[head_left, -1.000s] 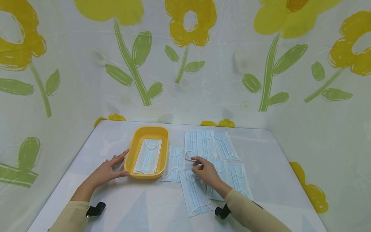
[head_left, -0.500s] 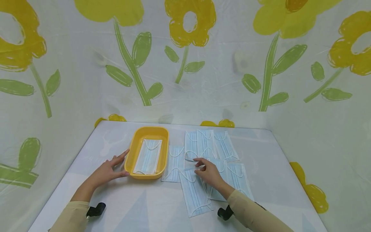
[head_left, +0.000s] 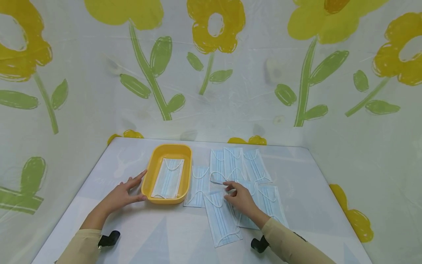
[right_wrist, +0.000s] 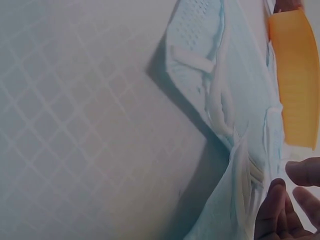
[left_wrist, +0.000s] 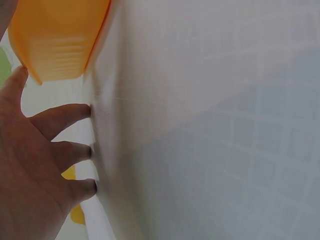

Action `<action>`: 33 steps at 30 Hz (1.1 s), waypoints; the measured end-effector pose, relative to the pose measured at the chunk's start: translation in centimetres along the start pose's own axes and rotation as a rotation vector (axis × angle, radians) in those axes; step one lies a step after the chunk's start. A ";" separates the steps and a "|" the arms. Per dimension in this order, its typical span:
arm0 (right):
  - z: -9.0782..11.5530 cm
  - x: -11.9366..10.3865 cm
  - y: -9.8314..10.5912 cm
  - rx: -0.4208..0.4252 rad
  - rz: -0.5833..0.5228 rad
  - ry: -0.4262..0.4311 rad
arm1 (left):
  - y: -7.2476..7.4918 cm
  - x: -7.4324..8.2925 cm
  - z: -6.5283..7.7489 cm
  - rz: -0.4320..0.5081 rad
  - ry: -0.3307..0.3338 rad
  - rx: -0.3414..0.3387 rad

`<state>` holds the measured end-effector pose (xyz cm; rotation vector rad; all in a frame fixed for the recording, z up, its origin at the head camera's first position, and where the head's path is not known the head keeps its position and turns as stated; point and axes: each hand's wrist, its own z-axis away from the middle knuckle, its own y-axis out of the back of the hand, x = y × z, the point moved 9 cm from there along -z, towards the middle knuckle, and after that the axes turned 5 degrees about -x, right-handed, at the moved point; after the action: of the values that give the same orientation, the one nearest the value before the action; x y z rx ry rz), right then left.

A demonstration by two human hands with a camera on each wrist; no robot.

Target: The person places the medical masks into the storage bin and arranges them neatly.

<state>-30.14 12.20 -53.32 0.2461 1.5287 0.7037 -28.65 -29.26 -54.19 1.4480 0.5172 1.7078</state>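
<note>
A yellow tray point(head_left: 168, 150) stands at the left of the table with a light blue face mask point(head_left: 168, 179) lying flat inside. My left hand point(head_left: 122, 195) spreads its fingers against the tray's left side, thumb at the near corner. In the left wrist view one fingertip meets the tray's edge point(left_wrist: 55, 47) and the other fingertips rest on the table. Over the loose masks point(head_left: 224, 222) hovers my right hand point(head_left: 243, 200), fingers loosely bent. The right wrist view shows a gap between its thumb and fingers, nothing held, close beside a mask edge point(right_wrist: 250, 90).
Several masks with white ear loops lie partly overlapping right of the tray; one mask point(head_left: 198, 189) lies right against it. The table point(head_left: 178, 234) backs onto a flower-printed curtain point(head_left: 250, 80). Black fittings point(head_left: 109, 239) sit at both wrists.
My right hand has drifted slightly to the right and toward me above the masks. The left hand, tray and masks stay in place.
</note>
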 end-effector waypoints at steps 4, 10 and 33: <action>0.1 0.2 0.0 0.011 0.027 -0.006 | 0.0 0.0 0.0 0.004 0.004 -0.003; 0.2 0.4 0.2 0.032 0.084 -0.001 | 0.0 0.1 0.0 0.010 -0.004 -0.002; 0.8 0.5 -0.3 -0.009 0.155 0.001 | 0.1 0.1 -0.1 0.001 -0.013 0.001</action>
<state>-29.39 12.45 -53.86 0.3605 1.5179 0.8330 -28.75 -29.21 -54.09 1.4593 0.5101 1.6975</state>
